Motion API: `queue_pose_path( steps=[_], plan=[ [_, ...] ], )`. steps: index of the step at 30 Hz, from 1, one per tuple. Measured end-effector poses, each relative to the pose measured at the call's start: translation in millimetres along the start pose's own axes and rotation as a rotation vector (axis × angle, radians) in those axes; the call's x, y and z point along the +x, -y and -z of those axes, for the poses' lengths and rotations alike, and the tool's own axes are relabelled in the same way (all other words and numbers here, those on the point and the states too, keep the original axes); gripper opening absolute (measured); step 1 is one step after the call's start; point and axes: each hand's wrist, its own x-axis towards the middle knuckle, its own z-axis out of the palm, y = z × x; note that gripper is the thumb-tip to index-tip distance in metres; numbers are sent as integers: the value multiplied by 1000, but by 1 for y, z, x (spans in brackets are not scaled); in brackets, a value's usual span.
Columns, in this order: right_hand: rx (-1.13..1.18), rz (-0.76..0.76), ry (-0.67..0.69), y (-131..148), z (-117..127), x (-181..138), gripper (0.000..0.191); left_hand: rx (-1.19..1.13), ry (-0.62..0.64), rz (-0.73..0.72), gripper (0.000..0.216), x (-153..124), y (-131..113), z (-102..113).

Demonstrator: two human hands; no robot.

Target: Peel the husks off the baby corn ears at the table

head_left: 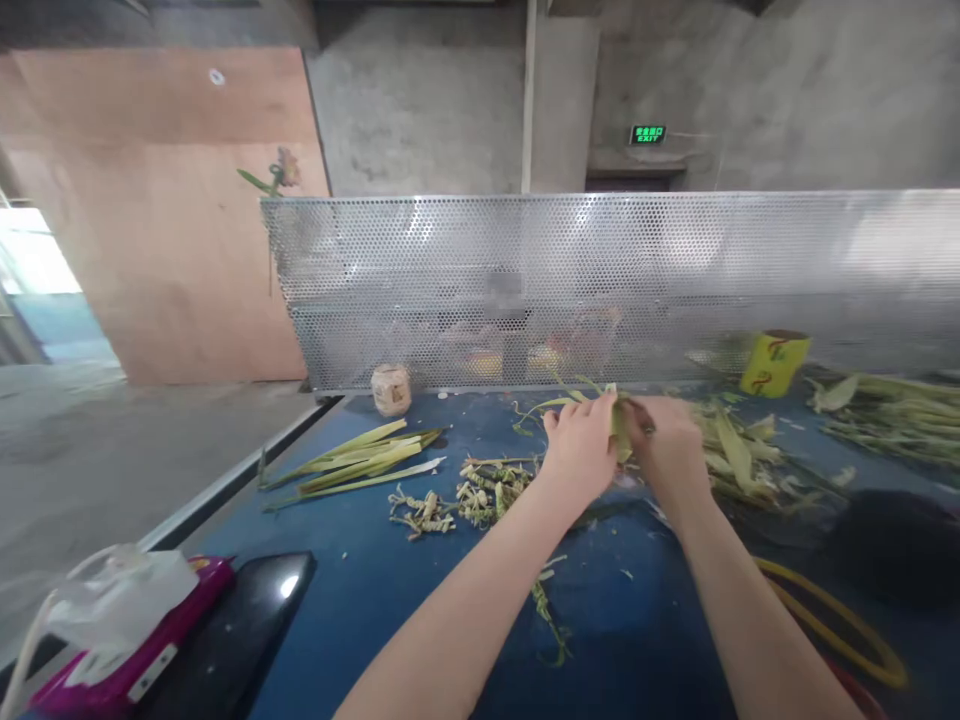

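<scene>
Both my hands meet over the blue table [420, 590], at its far middle. My left hand [581, 445] and my right hand [667, 445] are closed around a bundle of pale green leaf strips [621, 425] held between them. Thin strands trail from the bundle to the left. A pile of loose green strips [739, 455] lies just right of my right hand. Near my left forearm lie small woven leaf pieces [465, 497].
A bunch of long leaves [356, 462] lies at the left. A perforated metal screen [600, 280] walls the table's far edge. A small woven jar [391, 388], a yellow tape roll [775, 363], a yellow ring [847, 620] and a pink box [142, 640] also lie around.
</scene>
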Motion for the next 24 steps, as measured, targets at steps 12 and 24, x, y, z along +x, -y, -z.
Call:
queue_pose_path(
  steps=[12, 24],
  plan=[
    [-90, -41, 24, -2, 2, -4, 23, -154, 32, 5, 67, -6, -1, -9],
    [-134, -95, 22, 1, 1, -2, 23, -185, 49, 20, 67, -5, -2, -14]
  ],
)
